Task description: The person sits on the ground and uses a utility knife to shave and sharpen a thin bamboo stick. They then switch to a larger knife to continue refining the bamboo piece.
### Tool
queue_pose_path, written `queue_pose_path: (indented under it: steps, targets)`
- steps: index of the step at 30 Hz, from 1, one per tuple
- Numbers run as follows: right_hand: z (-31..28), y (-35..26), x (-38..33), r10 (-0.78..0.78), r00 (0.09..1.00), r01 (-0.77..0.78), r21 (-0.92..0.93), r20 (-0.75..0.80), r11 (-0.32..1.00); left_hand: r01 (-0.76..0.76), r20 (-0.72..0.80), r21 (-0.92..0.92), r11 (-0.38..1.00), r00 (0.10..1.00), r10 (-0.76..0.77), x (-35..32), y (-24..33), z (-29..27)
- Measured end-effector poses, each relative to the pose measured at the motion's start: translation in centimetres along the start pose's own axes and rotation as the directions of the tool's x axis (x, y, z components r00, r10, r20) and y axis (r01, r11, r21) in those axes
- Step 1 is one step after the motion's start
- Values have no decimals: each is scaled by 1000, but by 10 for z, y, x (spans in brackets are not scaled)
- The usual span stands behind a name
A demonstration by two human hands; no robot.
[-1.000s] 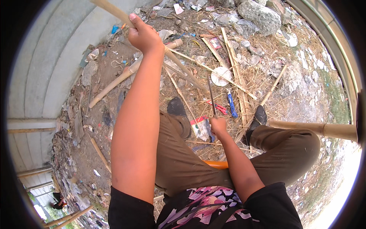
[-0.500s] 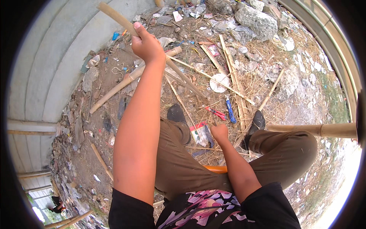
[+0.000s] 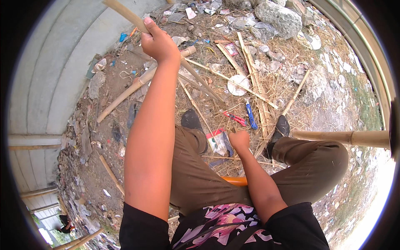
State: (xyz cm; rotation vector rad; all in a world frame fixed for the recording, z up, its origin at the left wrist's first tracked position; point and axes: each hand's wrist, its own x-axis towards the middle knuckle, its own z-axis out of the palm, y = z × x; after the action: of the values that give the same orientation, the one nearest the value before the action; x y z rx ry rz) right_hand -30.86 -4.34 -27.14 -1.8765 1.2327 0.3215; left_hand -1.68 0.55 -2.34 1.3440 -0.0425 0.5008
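Observation:
My left hand [image 3: 160,45] is closed around a bamboo strip [image 3: 125,16] that slants up to the far left. Beyond my wrist a similar length of bamboo [image 3: 204,83] runs down toward the middle; whether it is the same piece is hidden. My right hand [image 3: 239,141] is a fist low between my knees. A small dark end [image 3: 233,130] shows above its fingers, too little to name. Just ahead of that fist lie a red-handled cutting tool [image 3: 235,118] and a blue utility knife [image 3: 251,116]. A red and white packet [image 3: 218,143] lies to its left.
A thick bamboo pole [image 3: 125,96] lies at the left, and another [image 3: 346,137] juts in from the right. Split bamboo strips [image 3: 252,66] and a white disc [image 3: 238,85] lie ahead on straw and litter. Large rocks [image 3: 279,18] stand far back; a grey wall [image 3: 71,54] bounds the left.
The view has shifted slightly, so most things sit a little higher and further left. Both hands keep their grips, and the right fist has barely moved.

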Motion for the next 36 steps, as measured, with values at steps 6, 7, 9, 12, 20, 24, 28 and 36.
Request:
queue_pose_path:
  steps: [6, 7, 9, 12, 20, 24, 28, 36]
  targets:
    - [4, 7, 20, 90, 764, -584, 626, 639, 516, -21, 130, -123, 992, 991, 37, -5, -6, 16]
    - [-2, 8, 26, 70, 720, -639, 620, 691, 454, 48, 182, -126, 991, 983, -25, -5, -3, 16]
    - [-1, 16, 31, 112, 759, -615, 649, 642, 448, -30, 227, -95, 995, 973, 51, -8, -6, 25]
    - [39, 65, 47, -271, 928, 303, 95, -257, 948, -98, 273, -57, 994, 956, 110, -9, -12, 37]
    - [9, 23, 24, -168, 954, 231, 249, -249, 941, -190, 243, 137, 972, 958, 153, -10, -24, 45]
    - [-44, -47, -16, -367, 770, 583, 342, -523, 737, -357, 201, 144, 923, 924, 327, -8, -28, 50]
    - [-21, 4, -5, -301, 853, 419, 215, -426, 882, -330, 241, 142, 933, 926, 291, -10, -22, 51]
    - [-38, -16, 4, -319, 882, 370, 92, -346, 924, -38, 304, -72, 997, 951, 58, -4, -29, 49]
